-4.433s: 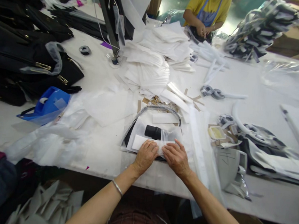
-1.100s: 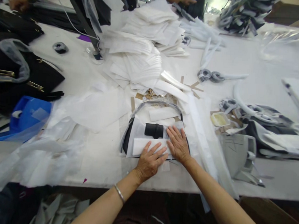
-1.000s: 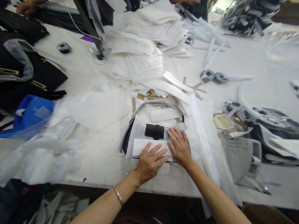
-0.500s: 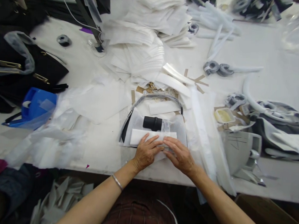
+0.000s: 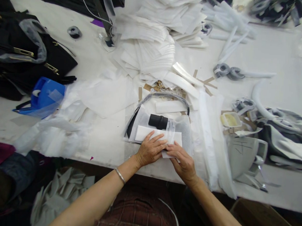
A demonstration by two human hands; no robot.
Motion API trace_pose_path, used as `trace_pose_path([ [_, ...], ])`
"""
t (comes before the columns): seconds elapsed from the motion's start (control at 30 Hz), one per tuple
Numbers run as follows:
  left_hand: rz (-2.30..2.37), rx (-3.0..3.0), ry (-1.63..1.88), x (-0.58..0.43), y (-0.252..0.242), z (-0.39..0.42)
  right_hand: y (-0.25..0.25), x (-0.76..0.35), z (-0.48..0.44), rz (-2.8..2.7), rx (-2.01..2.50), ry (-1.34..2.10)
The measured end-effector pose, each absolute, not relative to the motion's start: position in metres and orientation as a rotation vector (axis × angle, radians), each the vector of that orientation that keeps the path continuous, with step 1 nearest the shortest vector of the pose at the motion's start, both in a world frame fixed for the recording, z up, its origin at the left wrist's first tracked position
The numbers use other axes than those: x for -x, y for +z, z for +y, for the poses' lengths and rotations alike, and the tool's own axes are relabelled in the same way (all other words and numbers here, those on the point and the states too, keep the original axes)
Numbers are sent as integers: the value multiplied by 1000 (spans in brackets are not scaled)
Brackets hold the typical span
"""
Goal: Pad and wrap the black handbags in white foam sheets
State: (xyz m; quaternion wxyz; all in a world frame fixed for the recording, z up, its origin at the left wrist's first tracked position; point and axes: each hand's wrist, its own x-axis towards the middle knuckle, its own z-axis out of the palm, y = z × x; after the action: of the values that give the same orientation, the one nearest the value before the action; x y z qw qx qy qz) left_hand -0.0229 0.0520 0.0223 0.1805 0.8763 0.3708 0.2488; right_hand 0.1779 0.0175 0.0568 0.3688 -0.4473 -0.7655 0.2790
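Bright, even overhead light bleaches the white cloth-covered table (image 5: 272,55) and stacked white paper sheets (image 5: 150,41). The left hand (image 5: 150,150) and right hand (image 5: 185,163) are sharp, faintly shadowed; frame edges bend and blur.

Long white worktable (image 5: 272,55), black slanted post (image 5: 99,11) at far side, bright even light

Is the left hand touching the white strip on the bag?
Touching. Head view: the left hand lies with its fingers flat on the white strip.
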Motion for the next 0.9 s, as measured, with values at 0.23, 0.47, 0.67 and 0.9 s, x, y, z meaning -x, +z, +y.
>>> trace_pose_path([
  [0.23, 1028, -2525, 689, 25, 19, 51, 76, -189, 4, -2135, 1100, 714],
  [0.47, 1085, -2467, 681, 21, 23, 49, 74, -176, 32, -2132, 1309, 663],
  [0.67, 1201, -2334, 817, 12, 27, 50, 71, -169, 51, -2181, 1626, 648],
  [0.9, 1267, -2284, 856, 5, 28, 51, 57, -169, 67, -2042, 1691, 583],
])
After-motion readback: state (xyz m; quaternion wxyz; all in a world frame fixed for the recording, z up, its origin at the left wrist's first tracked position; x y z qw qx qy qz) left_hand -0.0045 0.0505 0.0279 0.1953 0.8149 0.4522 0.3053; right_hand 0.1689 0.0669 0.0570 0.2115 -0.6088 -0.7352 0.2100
